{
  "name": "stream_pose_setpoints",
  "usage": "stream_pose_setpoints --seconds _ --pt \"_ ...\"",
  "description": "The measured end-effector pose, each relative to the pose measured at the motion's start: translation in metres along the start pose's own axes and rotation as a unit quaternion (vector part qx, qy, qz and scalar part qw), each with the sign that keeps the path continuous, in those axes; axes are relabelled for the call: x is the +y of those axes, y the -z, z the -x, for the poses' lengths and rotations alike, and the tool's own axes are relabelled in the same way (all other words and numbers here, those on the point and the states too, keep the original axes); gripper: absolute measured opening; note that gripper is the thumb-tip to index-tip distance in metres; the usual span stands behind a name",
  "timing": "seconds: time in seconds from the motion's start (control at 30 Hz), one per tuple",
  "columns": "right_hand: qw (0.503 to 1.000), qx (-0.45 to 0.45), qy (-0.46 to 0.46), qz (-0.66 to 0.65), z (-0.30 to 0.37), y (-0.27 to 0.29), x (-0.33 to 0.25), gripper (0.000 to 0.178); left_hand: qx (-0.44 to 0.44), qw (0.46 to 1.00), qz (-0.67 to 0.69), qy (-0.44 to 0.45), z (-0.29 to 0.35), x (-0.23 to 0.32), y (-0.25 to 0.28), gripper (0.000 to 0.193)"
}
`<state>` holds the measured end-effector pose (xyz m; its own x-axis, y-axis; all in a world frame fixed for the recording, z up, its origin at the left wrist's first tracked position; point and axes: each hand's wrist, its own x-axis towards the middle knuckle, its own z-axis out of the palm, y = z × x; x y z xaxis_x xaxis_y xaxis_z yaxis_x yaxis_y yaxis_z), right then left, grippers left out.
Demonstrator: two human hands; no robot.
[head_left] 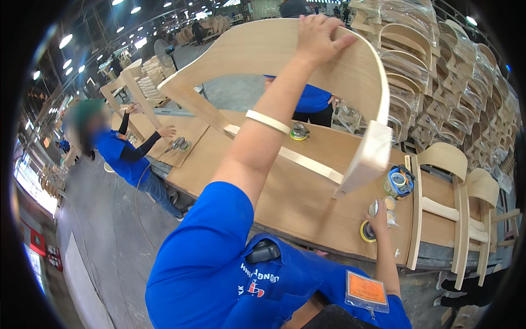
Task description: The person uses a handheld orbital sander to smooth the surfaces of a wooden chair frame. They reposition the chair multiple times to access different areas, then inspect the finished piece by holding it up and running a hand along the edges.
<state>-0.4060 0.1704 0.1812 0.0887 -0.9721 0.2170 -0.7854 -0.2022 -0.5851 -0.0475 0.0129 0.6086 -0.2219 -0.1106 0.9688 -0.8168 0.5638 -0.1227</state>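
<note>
A bare wooden chair frame (263, 49) with a broad curved back stands tilted on the long wooden workbench (285, 203). My left hand (318, 34) lies over the top of the curved back and holds it, with the arm stretched up and a pale band on the forearm. My right hand (379, 219) is low on the bench near its front edge, closed on a small sander with a yellow disc (366, 231). One cut leg end of the frame (368, 156) hangs just above that hand.
A co-worker in blue (118, 156) stands at the bench's left end by another sander (179, 145). A third sander (299, 132) lies mid-bench, with another person (313, 101) behind it. A blue tape roll (399, 182), leaning chair frames (438, 203) and stacked wrapped chairs (438, 66) fill the right.
</note>
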Motion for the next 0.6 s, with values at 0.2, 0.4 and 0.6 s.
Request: stream_pose_setpoints --seconds 0.2,0.4,0.6 --pt "0.886 0.209 0.287 -0.299 -0.005 0.075 -0.212 0.084 0.047 0.995 0.079 -0.049 0.006 -0.011 0.012 0.054" --pt "0.875 0.255 0.282 -0.299 0.004 0.072 -0.285 0.092 0.165 0.986 0.015 -0.012 0.057 -0.079 0.173 0.047" --pt "0.854 0.29 0.3 -0.312 0.009 0.064 -0.277 0.089 0.354 0.848 0.172 0.354 0.215 -0.15 0.327 0.059"
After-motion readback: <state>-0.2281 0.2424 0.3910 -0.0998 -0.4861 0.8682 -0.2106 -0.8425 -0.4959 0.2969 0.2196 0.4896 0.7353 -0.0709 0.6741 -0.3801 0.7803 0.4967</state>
